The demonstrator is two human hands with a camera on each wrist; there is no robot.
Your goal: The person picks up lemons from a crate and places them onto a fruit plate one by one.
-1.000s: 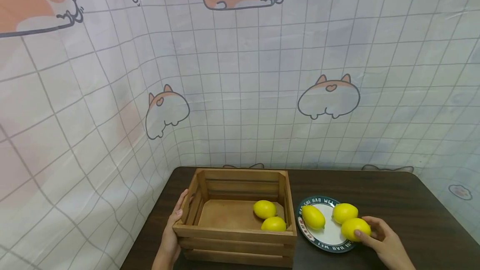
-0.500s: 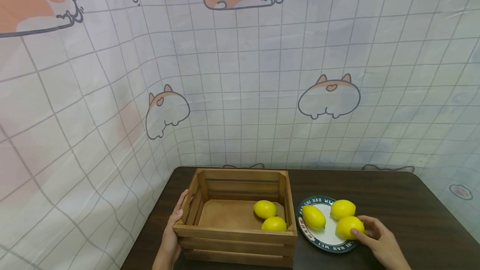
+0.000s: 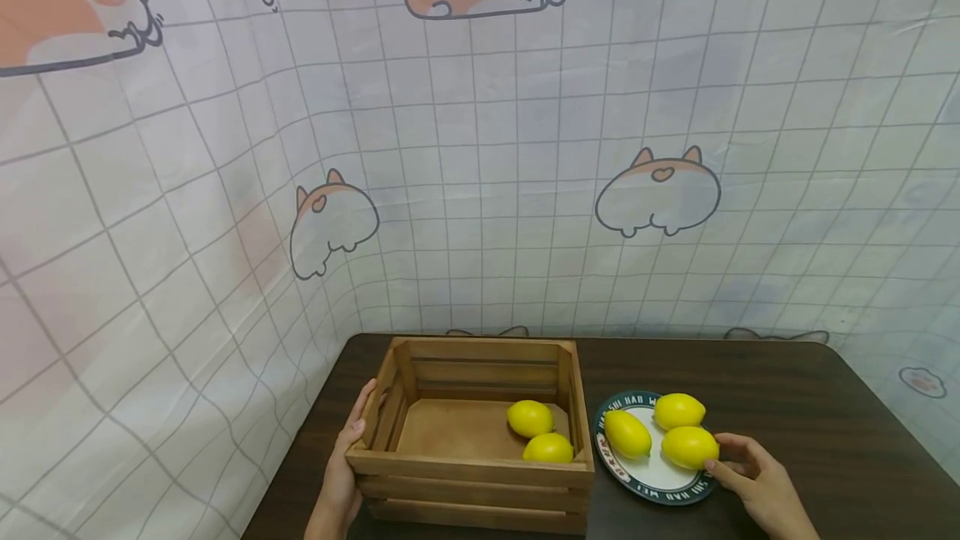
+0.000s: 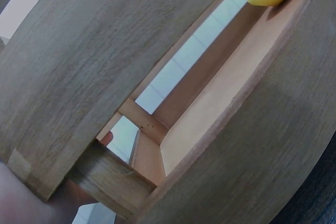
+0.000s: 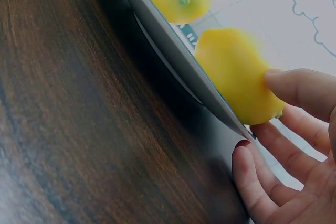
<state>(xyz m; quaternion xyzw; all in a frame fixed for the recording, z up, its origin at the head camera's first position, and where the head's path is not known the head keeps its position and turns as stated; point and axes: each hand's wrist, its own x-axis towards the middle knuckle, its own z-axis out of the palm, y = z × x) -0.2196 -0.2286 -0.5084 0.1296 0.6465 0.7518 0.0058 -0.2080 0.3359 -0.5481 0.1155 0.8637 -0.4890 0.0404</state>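
My left hand [image 3: 344, 467] holds the left side of a slatted wooden crate [image 3: 472, 467]; its fingertips show at the top edge, and the thumb rests near the front corner. Two yellow lemons, one farther back [image 3: 530, 419] and one nearer [image 3: 548, 447], lie inside at the crate's right. On a white plate [image 3: 651, 486] with a dark green lettered rim sit three more lemons. At the right end of the nearest lemon [image 3: 690, 447], my right hand [image 3: 759, 477] touches with thumb and fingertips. In the right wrist view its fingers [image 5: 286, 150] are spread out, some below the plate's rim.
The plate stands close beside the crate's right wall on a dark wooden table [image 3: 810, 415]. Behind and to the left hangs a white gridded curtain [image 3: 480, 148] with cartoon dogs.
The lemon by my right hand has moved left on the plate, and the lemon behind it shifted left and back. My right hand followed slightly and now touches only the end. The left hand stays put.
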